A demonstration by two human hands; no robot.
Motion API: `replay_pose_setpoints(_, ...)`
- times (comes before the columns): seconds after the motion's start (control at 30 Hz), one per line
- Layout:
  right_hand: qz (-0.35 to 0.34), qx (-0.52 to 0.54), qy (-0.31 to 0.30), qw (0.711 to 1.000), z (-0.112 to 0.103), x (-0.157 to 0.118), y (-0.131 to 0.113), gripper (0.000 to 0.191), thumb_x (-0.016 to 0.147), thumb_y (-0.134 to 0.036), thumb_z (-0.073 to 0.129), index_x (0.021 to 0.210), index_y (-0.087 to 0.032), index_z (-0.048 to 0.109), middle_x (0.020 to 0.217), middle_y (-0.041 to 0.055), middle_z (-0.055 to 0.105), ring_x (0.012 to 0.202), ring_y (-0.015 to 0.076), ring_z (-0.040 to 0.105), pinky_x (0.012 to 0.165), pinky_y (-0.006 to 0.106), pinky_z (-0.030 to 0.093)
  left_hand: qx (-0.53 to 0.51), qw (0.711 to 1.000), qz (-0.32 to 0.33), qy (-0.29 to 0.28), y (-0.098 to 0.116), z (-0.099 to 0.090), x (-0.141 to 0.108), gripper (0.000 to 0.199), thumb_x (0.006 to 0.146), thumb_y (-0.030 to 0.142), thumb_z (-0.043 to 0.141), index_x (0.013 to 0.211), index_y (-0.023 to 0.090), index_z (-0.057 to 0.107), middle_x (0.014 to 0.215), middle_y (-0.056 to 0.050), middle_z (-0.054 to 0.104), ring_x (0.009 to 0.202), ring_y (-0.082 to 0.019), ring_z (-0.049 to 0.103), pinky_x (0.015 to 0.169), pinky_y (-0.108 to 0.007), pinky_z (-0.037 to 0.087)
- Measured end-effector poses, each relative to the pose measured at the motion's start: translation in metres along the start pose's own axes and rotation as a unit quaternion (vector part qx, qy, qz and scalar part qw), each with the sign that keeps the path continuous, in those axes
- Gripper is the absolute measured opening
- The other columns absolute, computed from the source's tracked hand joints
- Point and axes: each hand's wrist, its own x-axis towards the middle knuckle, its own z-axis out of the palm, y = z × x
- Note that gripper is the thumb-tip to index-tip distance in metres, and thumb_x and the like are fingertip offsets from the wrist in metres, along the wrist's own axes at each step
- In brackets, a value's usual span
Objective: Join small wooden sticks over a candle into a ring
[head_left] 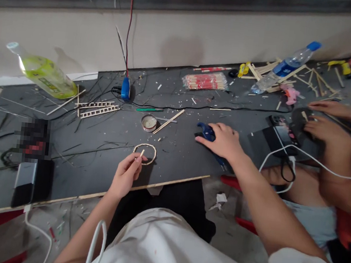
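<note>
Work in hand looks like fitting small parts: short stick piece (141, 153) pinched in left hand (124, 174), thumb and fingertips pressed together on it. Tip sits over the middle of a small wooden ring (145, 144) lying flat on the dark tabletop (96, 181), just by the hand. Can't tell if stick touches ring from this angle.

Right hand (219, 140) closed over a blue-handled cutter (206, 131), fingers wrapped on top, tool resting on the tabletop.

Nearby: roll of tape (148, 122) just above the ring, stick ladders (98, 109) further left. Co-worker's hands (328, 121) are off to the right, apart, beside a phone (283, 129).

Judgement: piece is short, little to hold, so next move calls for a firm pinch and slow, steady placing.
</note>
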Motion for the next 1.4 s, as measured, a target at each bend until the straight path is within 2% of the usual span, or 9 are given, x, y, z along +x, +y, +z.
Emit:
replay_pose_setpoints(0.13,-0.024,0.039,0.082,0.996,0.002,0.045,0.033,0.084,0.100,-0.071,0.038,0.160,-0.012,0.040,0.167,0.0169,0.040,0.155,0.0349,0.034,0.125,0.049,0.030,0.087,0.993,0.036,0.073,-0.015,-0.018,-0.007,0.040,0.098,0.057,0.059,0.098,0.018,0.064,0.063,0.007,0.034,0.051,-0.009,0.028,0.048,-0.020,0.023)
replay_pose_setpoints(0.27,0.025,0.010,0.049,0.998,0.015,0.077,0.048,0.082,0.102,-0.067,0.033,0.159,-0.008,0.043,0.168,0.0172,0.039,0.157,0.0398,0.029,0.125,0.059,0.026,0.141,0.980,0.081,0.118,-0.023,-0.023,-0.009,0.039,0.098,0.056,0.058,0.097,0.018,0.068,0.064,0.003,0.046,0.056,-0.012,0.037,0.053,-0.023,0.032)
replay_pose_setpoints(0.4,0.024,0.003,0.076,0.997,0.023,0.076,0.048,0.069,0.105,-0.057,0.031,0.149,-0.012,0.057,0.156,0.0164,0.055,0.147,0.0386,0.042,0.122,0.060,0.029,0.198,0.965,0.116,0.125,-0.025,-0.020,-0.013,0.034,0.099,0.048,0.059,0.096,0.018,0.073,0.073,-0.001,0.060,0.064,-0.014,0.046,0.061,-0.025,0.038)
replay_pose_setpoints(0.73,-0.025,-0.016,0.060,0.998,0.020,0.068,0.044,0.062,0.105,-0.051,0.037,0.143,-0.012,0.064,0.161,0.0158,0.049,0.150,0.0384,0.039,0.119,0.058,0.037,0.252,0.949,0.150,0.117,-0.025,-0.020,-0.013,0.033,0.103,0.043,0.054,0.100,0.017,0.073,0.077,-0.003,0.068,0.066,-0.015,0.054,0.067,-0.025,0.043)
replay_pose_setpoints(0.9,-0.026,0.031,0.166,0.985,-0.006,0.041,-0.003,0.052,0.104,-0.048,0.044,0.134,-0.014,0.069,0.150,0.0178,0.059,0.143,0.0374,0.047,0.119,0.056,0.034,0.274,0.941,0.159,0.118,-0.021,-0.019,-0.015,0.034,0.106,0.041,0.049,0.109,0.017,0.072,0.087,-0.005,0.073,0.070,-0.015,0.060,0.070,-0.025,0.045)
replay_pose_setpoints(0.97,-0.101,0.102,0.206,0.968,-0.020,0.016,-0.043,0.044,0.104,-0.043,0.048,0.128,-0.014,0.070,0.136,0.0170,0.067,0.131,0.0309,0.057,0.116,0.047,0.040,0.324,0.926,0.164,0.102,-0.014,-0.015,-0.015,0.030,0.106,0.039,0.049,0.109,0.019,0.071,0.083,-0.004,0.071,0.070,-0.016,0.061,0.070,-0.026,0.045)
replay_pose_setpoints(1.17,-0.419,0.159,0.054,0.893,-0.016,-0.061,-0.152,0.029,0.103,-0.031,0.056,0.127,-0.022,0.070,0.121,0.0075,0.075,0.115,0.0247,0.063,0.101,0.042,0.046,0.553,0.794,0.254,0.002,0.010,-0.003,-0.010,0.025,0.105,0.030,0.047,0.102,0.020,0.069,0.087,-0.010,0.069,0.085,-0.024,0.063,0.076,-0.034,0.043)
replay_pose_setpoints(1.27,-0.402,0.177,0.024,0.898,0.003,-0.068,-0.157,0.025,0.106,-0.024,0.049,0.111,-0.021,0.074,0.104,0.0055,0.078,0.097,0.0207,0.066,0.088,0.038,0.048,0.567,0.777,0.273,0.006,0.011,-0.006,-0.010,0.023,0.104,0.033,0.052,0.113,0.019,0.068,0.091,-0.010,0.070,0.087,-0.025,0.063,0.078,-0.034,0.046)
replay_pose_setpoints(1.4,-0.317,0.229,0.044,0.919,0.023,-0.062,-0.136,0.024,0.107,-0.025,0.049,0.110,-0.021,0.073,0.105,0.0060,0.077,0.098,0.0187,0.067,0.091,0.035,0.051,0.571,0.785,0.194,0.139,0.010,-0.017,-0.007,0.032,0.103,0.043,0.055,0.123,0.019,0.064,0.102,-0.010,0.071,0.097,-0.026,0.066,0.083,-0.035,0.048)
